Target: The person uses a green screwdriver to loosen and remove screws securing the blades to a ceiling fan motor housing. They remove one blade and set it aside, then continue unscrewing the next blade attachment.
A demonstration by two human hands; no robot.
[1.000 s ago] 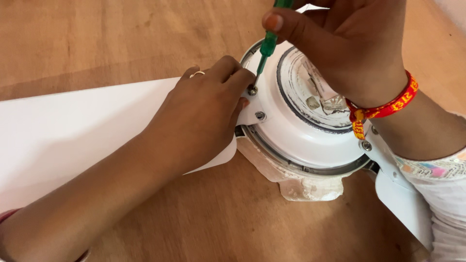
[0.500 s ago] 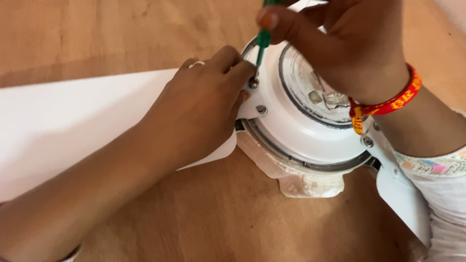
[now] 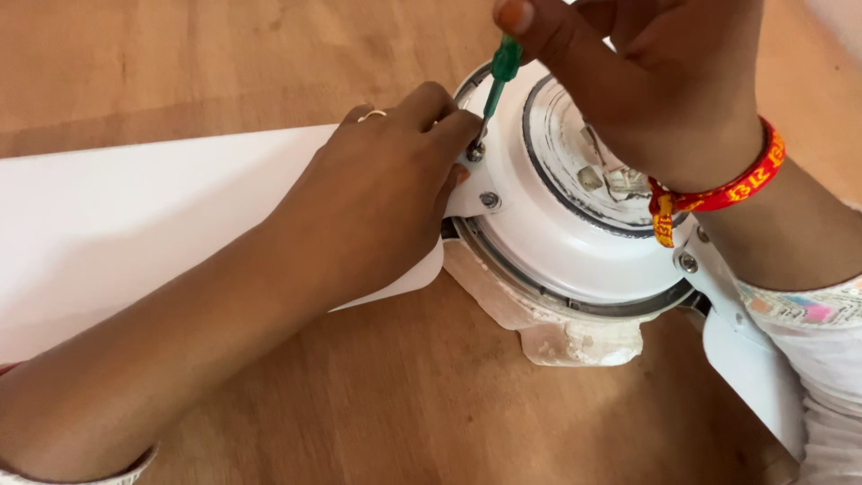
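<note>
A white ceiling fan motor [image 3: 575, 224] lies on a wooden surface [image 3: 359, 395], with a long white blade [image 3: 153, 216] stretching out to the left. My left hand [image 3: 377, 198], a ring on one finger, presses on the blade's root by the motor, fingertips next to a screw [image 3: 474, 153]. My right hand [image 3: 646, 81], with a red and yellow thread band at the wrist, grips a green-handled screwdriver [image 3: 501, 72]. Its tip stands in that screw. A second screw [image 3: 489, 199] sits just below on the same bracket.
Another white blade [image 3: 754, 359] juts out at the lower right under my right forearm, fixed with a screw [image 3: 688, 262]. A grimy off-white base piece [image 3: 575, 337] shows under the motor's front edge.
The view has shifted slightly. The screwdriver has stayed on the upper bracket screw, my right hand turning a little over it. My left hand keeps pressing on the blade root.
</note>
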